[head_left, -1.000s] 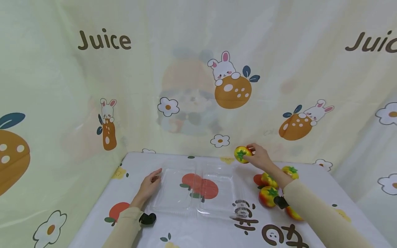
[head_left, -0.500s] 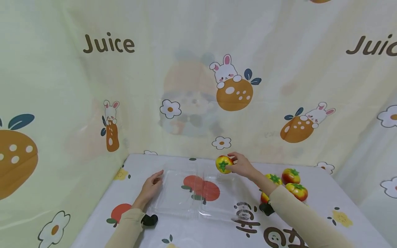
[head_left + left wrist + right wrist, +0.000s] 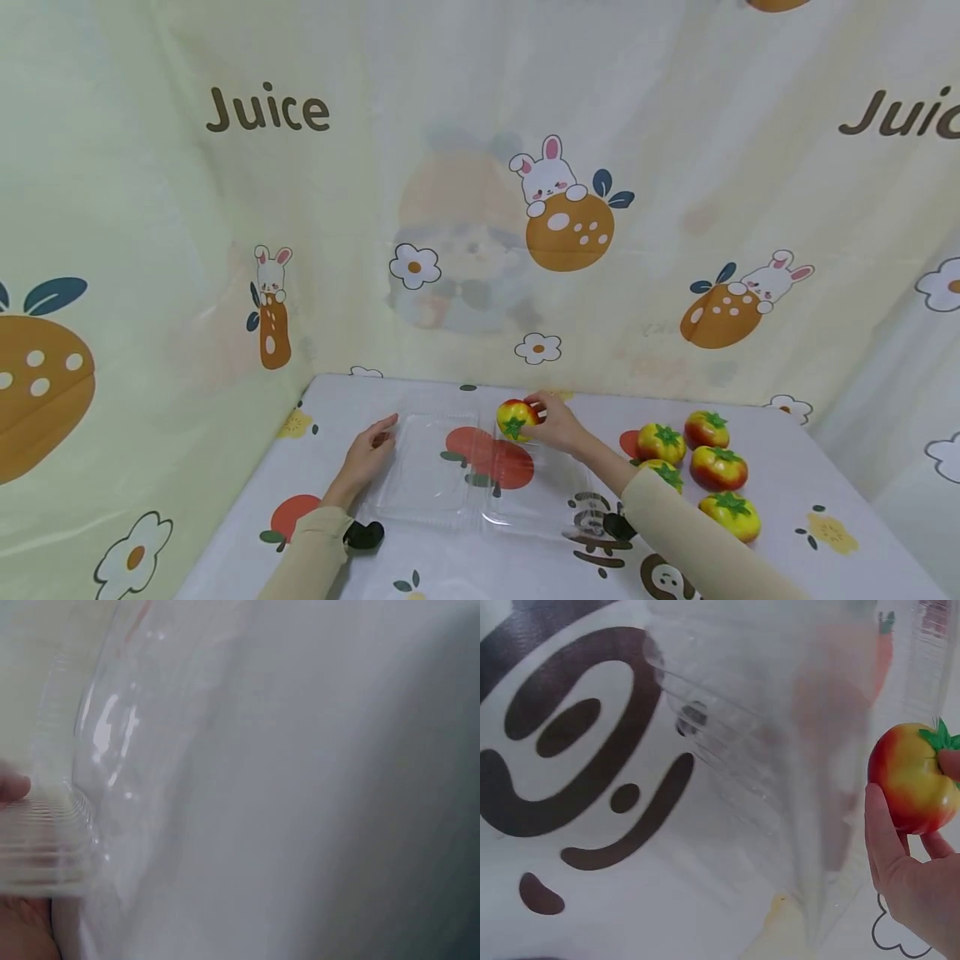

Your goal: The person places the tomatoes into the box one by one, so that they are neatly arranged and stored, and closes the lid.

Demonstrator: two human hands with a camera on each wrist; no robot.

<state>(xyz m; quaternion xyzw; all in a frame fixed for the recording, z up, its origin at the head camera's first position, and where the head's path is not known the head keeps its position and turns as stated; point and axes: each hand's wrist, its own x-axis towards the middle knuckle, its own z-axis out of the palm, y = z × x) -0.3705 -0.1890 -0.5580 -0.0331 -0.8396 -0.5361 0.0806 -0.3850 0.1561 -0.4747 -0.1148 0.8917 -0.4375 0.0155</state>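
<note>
My right hand (image 3: 558, 427) holds a glossy red-and-yellow tomato (image 3: 515, 420) with a green star-shaped top, over the far part of the right half of a clear plastic clamshell box (image 3: 427, 504). In the right wrist view, thumb and fingers wrap that tomato (image 3: 909, 780) from both sides. The box lies opened flat, its two halves side by side. At its left edge, my left hand (image 3: 366, 454) pinches the rim. The left wrist view shows one fingertip (image 3: 13, 786) above the ribbed plastic edge (image 3: 45, 855) and part of the hand beneath it.
Several similar tomatoes (image 3: 718, 468) stand grouped on the right of the table, one partly hidden by the right sleeve (image 3: 690, 521). A printed cloth (image 3: 450, 575) covers the table. Printed curtains (image 3: 337, 208) hang behind and at both sides.
My right hand has carried the tomato leftward and lower, from the box's right side to above its right half. The left hand stays at the box's left edge.
</note>
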